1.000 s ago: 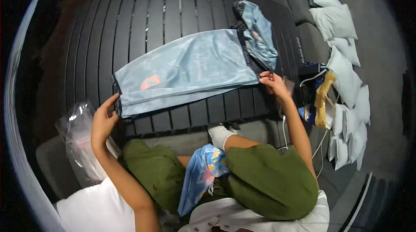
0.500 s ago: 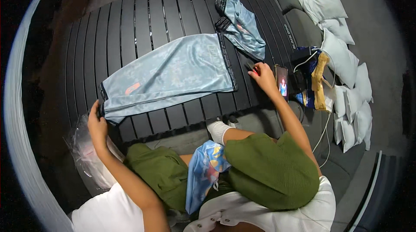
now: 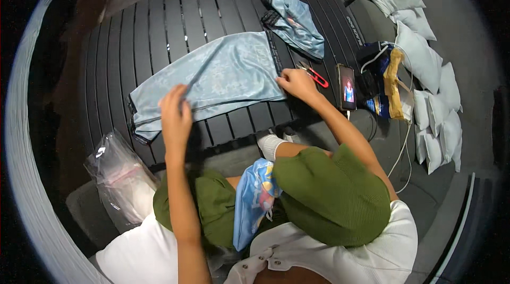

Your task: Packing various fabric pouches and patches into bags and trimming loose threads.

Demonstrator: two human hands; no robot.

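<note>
A pale blue patterned cloth piece (image 3: 228, 71) with dark banded ends lies spread on the black slatted table (image 3: 154, 13). My left hand (image 3: 176, 114) is over its near edge, fingers apart, holding nothing; whether it touches the cloth I cannot tell. At the cloth's right end, my right hand (image 3: 298, 83) has thumb and fingers closed on the near corner by the dark band. Just beyond that hand lies a pair of red-handled thread snips (image 3: 317, 77). A second, crumpled cloth piece (image 3: 297, 21) of the same blue with dark bands rests farther back.
At the table's right side are a phone (image 3: 347, 88) with a lit screen, a cable, and a blue and yellow packet (image 3: 393, 87). Several white cushions (image 3: 419, 50) line the right. A clear plastic bag (image 3: 122, 178) sits at left; a blue printed pouch (image 3: 254, 201) lies on my lap.
My right hand has put the red snips down on the table and moved left to the cloth's corner. My left hand has left the cloth's left end and moved right over it.
</note>
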